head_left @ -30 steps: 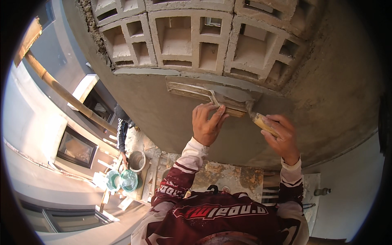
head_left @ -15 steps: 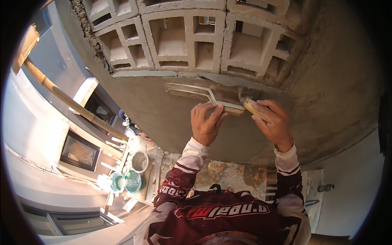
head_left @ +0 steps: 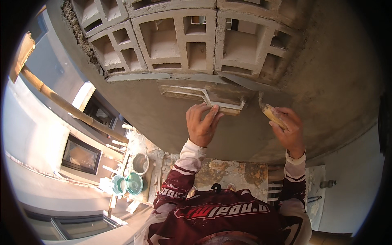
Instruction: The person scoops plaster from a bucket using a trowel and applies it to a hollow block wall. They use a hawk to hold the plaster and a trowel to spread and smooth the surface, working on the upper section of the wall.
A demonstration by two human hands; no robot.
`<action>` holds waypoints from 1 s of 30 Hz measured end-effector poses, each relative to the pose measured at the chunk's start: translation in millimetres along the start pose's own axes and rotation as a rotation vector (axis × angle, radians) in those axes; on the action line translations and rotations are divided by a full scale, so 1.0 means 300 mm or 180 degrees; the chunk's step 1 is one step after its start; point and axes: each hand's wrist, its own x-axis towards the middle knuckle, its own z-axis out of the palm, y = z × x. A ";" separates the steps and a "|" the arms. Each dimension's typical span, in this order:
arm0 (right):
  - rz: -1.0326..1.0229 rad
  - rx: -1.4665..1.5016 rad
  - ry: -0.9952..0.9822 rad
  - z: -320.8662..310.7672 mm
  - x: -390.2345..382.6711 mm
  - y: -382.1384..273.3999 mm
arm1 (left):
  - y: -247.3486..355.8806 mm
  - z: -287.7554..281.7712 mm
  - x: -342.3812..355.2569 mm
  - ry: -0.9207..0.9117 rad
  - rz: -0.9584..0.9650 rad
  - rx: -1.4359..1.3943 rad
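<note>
My left hand is closed around the wooden handle of a flat rectangular plastering trowel. The trowel's back, with its metal bracket, faces me, close to the grey plastered wall. My right hand grips the wooden handle of a pointed trowel. Its blade reaches up and left, just under the lowest row of pale openwork blocks. The tip of that blade is close to the upper edge of the plastering trowel. Whether either blade touches the wall I cannot tell.
A grey bucket and green tubs stand on planks at lower left. A bamboo pole slants across the left side. Below me is a stained board. Windows are set in the building at left.
My right hand has moved right with the pointed trowel, away from the plastering trowel's handle. My left hand has shifted slightly left. The person at the left edge of the wall has left view.
</note>
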 end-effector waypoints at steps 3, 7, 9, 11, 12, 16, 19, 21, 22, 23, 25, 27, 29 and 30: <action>-0.0018 -0.0070 -0.0039 -0.004 -0.006 0.015 | -0.004 0.003 -0.005 -0.0015 -0.0006 -0.0024; -0.0114 -0.0123 -0.0128 -0.010 -0.014 0.014 | -0.007 0.007 -0.006 -0.0023 0.0006 -0.0054; -0.0175 -0.0131 -0.0227 -0.029 -0.016 -0.001 | -0.005 0.004 -0.005 -0.0034 0.0004 -0.0030; -0.0199 -0.0070 -0.0340 -0.049 -0.027 -0.017 | 0.002 -0.003 -0.002 -0.0042 -0.0003 -0.0001; -0.0185 -0.0037 -0.0318 -0.053 -0.027 -0.026 | -0.001 -0.002 -0.001 -0.0036 -0.0001 -0.0011; -0.0083 0.0122 -0.0070 -0.026 -0.008 -0.057 | -0.010 -0.002 -0.002 -0.0017 0.0005 -0.0033; -0.0223 0.0009 0.0029 0.023 0.026 -0.068 | -0.011 0.000 -0.009 0.0017 -0.0003 -0.0019; -0.0381 -0.0147 0.0012 0.056 0.050 -0.079 | -0.003 0.000 -0.006 0.0036 -0.0043 -0.0030; -0.0450 -0.0226 -0.0004 0.072 0.062 -0.087 | 0.008 -0.002 0.004 0.0042 -0.0077 -0.0052; -0.0519 -0.0306 -0.0019 0.083 0.073 -0.092 | 0.013 -0.004 0.010 0.0046 -0.0111 -0.0074; -0.0536 -0.0311 -0.0035 0.096 0.081 -0.101 | 0.007 -0.006 0.007 0.0043 -0.0093 -0.0069; -0.0418 -0.0079 0.0051 0.111 0.071 -0.100 | 0.003 -0.011 0.010 0.0053 -0.0084 -0.0056; -0.0115 0.0341 0.0242 0.109 0.015 -0.078 | 0.007 -0.005 0.012 0.0055 -0.0079 -0.0100; 0.0009 0.0408 0.0215 0.094 -0.010 -0.071 | 0.006 -0.006 0.011 0.0051 -0.0072 -0.0093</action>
